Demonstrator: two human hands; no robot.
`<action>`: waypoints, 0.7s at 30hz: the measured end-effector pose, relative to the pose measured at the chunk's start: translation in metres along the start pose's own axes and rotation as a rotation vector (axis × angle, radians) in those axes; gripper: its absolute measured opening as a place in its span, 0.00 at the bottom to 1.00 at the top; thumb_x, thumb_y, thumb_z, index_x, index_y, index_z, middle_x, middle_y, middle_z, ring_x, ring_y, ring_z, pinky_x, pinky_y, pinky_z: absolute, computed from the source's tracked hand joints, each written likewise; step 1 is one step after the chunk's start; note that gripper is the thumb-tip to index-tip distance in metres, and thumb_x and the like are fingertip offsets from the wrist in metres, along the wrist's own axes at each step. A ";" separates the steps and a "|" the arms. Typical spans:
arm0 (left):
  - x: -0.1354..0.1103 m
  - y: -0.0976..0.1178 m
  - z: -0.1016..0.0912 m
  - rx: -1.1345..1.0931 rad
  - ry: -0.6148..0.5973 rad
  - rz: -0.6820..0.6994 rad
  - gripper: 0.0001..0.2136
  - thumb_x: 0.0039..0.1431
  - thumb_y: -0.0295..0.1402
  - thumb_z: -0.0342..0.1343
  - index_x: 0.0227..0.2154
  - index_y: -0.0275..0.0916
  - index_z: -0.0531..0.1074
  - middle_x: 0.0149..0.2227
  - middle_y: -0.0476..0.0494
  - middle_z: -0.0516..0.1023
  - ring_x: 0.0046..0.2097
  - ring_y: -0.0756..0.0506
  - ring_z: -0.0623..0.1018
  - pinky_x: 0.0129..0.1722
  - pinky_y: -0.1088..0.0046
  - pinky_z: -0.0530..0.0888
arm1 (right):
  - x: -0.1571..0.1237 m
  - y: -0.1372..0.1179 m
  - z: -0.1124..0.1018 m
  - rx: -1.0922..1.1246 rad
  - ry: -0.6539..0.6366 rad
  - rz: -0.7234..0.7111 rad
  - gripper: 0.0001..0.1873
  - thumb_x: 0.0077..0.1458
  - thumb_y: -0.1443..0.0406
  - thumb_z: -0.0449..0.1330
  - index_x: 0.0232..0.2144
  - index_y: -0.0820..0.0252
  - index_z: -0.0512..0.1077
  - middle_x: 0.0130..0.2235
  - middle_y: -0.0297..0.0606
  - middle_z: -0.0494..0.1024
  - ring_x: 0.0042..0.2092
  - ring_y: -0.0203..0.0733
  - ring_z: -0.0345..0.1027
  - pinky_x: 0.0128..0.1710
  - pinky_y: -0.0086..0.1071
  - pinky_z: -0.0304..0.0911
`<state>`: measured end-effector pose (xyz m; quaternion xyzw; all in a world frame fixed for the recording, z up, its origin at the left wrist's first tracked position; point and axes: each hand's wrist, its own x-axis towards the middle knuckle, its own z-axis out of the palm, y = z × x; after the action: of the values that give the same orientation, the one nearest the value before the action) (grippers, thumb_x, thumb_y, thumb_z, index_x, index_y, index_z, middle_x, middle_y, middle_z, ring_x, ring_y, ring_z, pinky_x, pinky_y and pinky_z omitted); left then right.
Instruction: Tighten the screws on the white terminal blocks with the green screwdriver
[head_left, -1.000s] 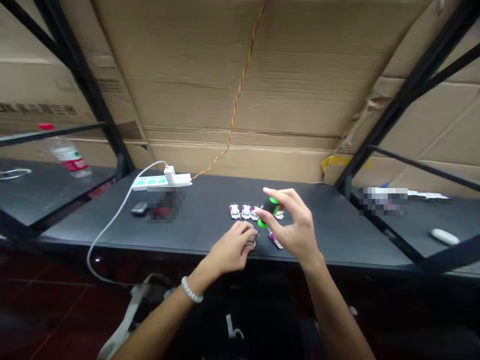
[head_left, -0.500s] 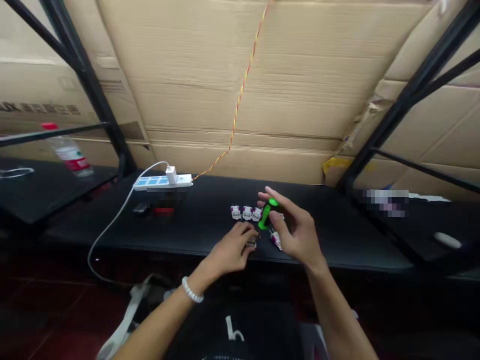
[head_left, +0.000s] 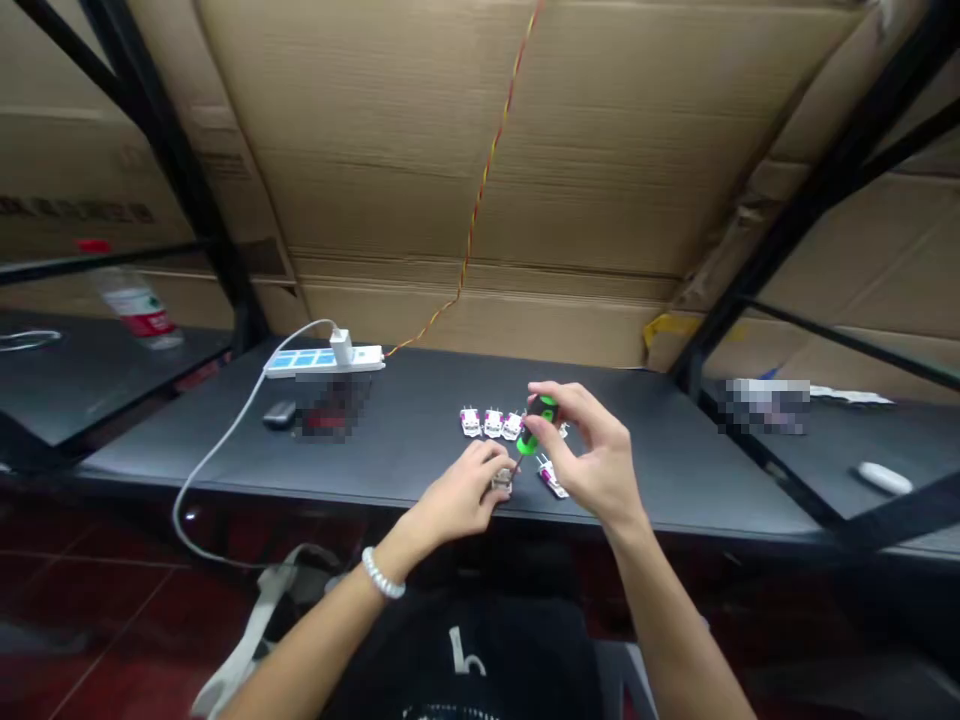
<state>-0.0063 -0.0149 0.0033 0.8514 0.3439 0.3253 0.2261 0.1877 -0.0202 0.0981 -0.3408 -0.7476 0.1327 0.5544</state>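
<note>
My right hand grips the green and black handle of a screwdriver between thumb and fingers. The shaft slants down and left to a small whitish part, which my left hand pinches against the table near its front edge. My fingers cover much of that part, and the exact spot where the tip meets it is too small to tell. Beside the right thumb lies a white and purple part with two prongs. Several similar parts stand in a row just behind, one partly hidden by my right hand.
On the black table, a white power strip with a plugged-in charger lies back left, its cable hanging over the front edge. A dark small object sits nearby. Black metal posts flank the table; a bottle stands far left.
My right fingers, more spread and raised before, have closed in around the screwdriver handle. The left hand stays in place on the small part. The table now looks brighter and the cardboard darker.
</note>
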 end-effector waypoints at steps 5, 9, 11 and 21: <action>0.000 0.000 0.000 -0.014 0.007 -0.004 0.13 0.65 0.22 0.58 0.50 0.41 0.74 0.55 0.39 0.75 0.58 0.38 0.73 0.64 0.56 0.73 | 0.006 -0.005 0.001 -0.131 0.056 -0.074 0.16 0.63 0.63 0.68 0.53 0.53 0.80 0.42 0.38 0.81 0.36 0.39 0.73 0.38 0.35 0.71; 0.000 0.000 -0.001 -0.015 0.005 -0.007 0.13 0.65 0.23 0.59 0.50 0.41 0.75 0.55 0.39 0.76 0.58 0.38 0.73 0.64 0.55 0.73 | -0.001 -0.001 -0.001 -0.026 -0.029 -0.026 0.20 0.68 0.65 0.60 0.61 0.53 0.75 0.48 0.41 0.83 0.43 0.43 0.78 0.45 0.38 0.75; 0.001 -0.001 0.001 -0.022 0.006 -0.011 0.13 0.65 0.23 0.59 0.50 0.41 0.75 0.55 0.39 0.75 0.59 0.38 0.73 0.64 0.56 0.73 | -0.003 0.002 0.000 -0.059 0.013 -0.011 0.18 0.67 0.64 0.61 0.58 0.53 0.76 0.44 0.39 0.83 0.38 0.40 0.75 0.41 0.37 0.73; -0.009 0.012 -0.032 0.134 -0.125 -0.091 0.17 0.64 0.23 0.58 0.54 0.43 0.74 0.56 0.39 0.76 0.59 0.37 0.75 0.63 0.57 0.74 | -0.023 0.005 -0.015 -0.006 0.286 0.013 0.20 0.65 0.65 0.66 0.58 0.50 0.78 0.45 0.39 0.81 0.43 0.45 0.79 0.44 0.40 0.76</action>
<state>-0.0286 -0.0243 0.0295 0.8668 0.3883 0.2371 0.2044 0.2069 -0.0346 0.0835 -0.3627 -0.6590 0.0839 0.6535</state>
